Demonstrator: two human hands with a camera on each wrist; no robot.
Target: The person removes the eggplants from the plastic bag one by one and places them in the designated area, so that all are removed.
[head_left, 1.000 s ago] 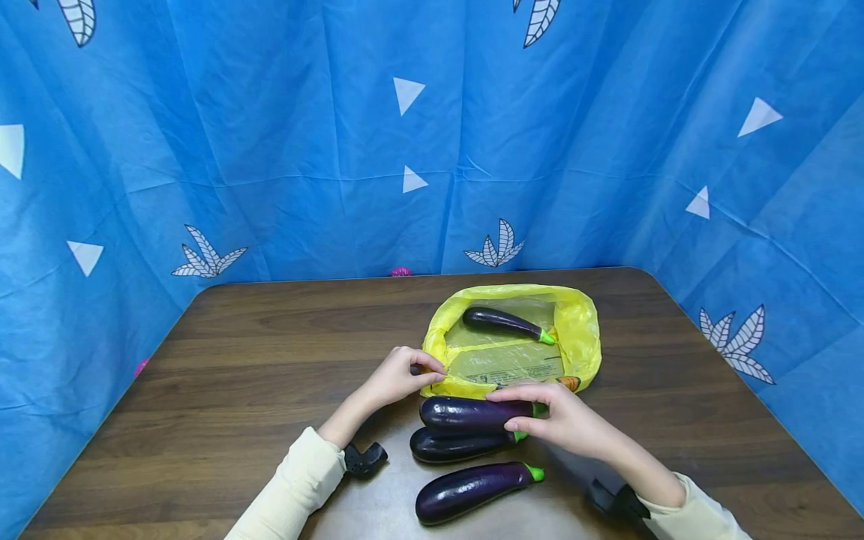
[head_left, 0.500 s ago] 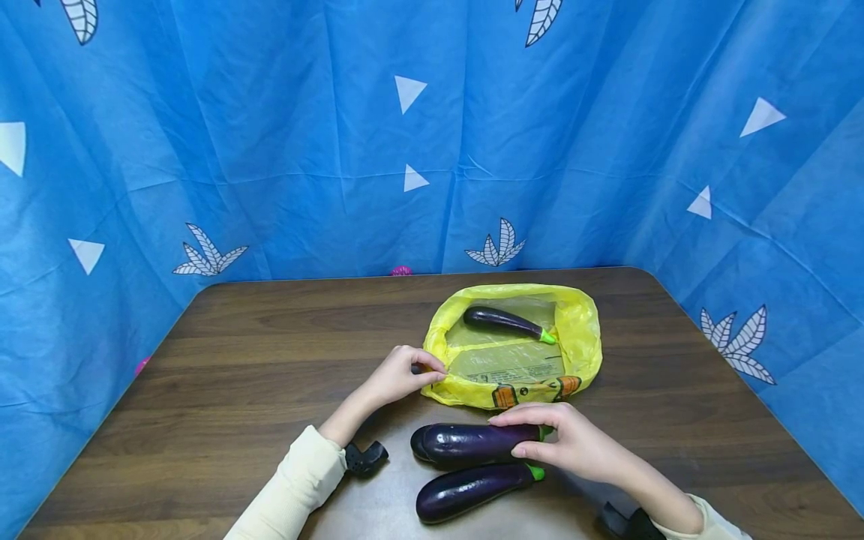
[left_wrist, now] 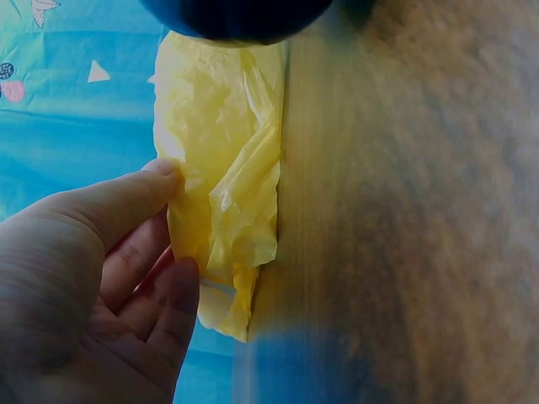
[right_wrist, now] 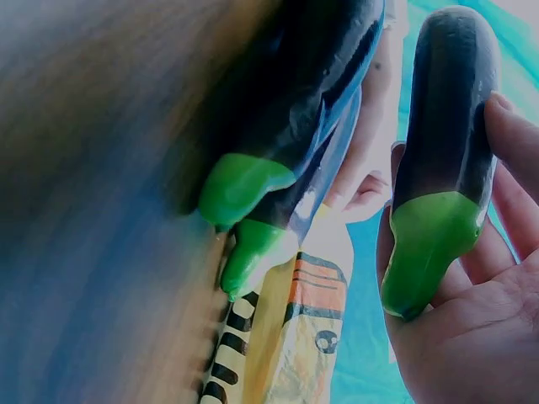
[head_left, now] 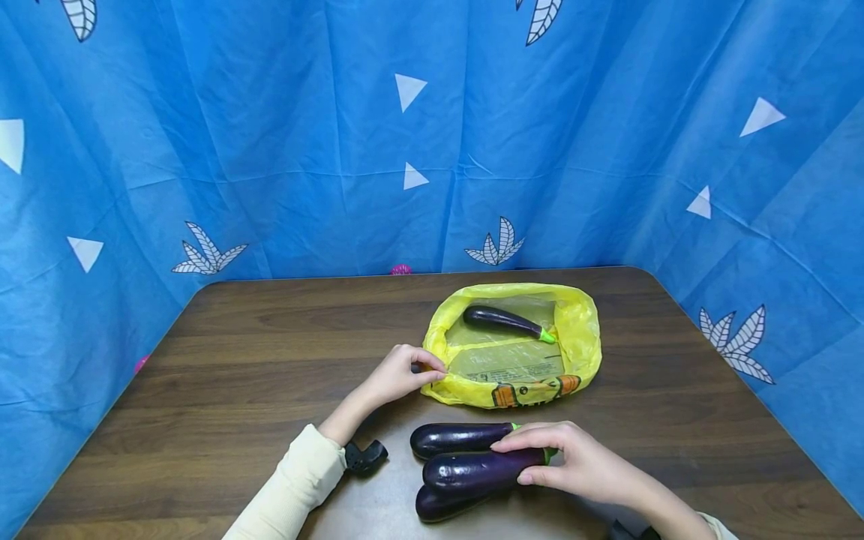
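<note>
Head view: left hand [head_left: 400, 374] pinches a yellow plastic bag [head_left: 584, 337] at its left edge; nearer, right hand [head_left: 579, 459] grips an eggplant [head_left: 471, 472].

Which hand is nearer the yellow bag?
Left. The left hand pinches the yellow bag at its near left rim; the right hand, holding an eggplant, is apart from it, on the near side.

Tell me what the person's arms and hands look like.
The left hand and right hand are bare, no gloves showing. The left sleeve is pale cream and creased, with a black notched wrist piece beside it; of the matching right sleeve and a second black wrist piece, only bits show.
</note>
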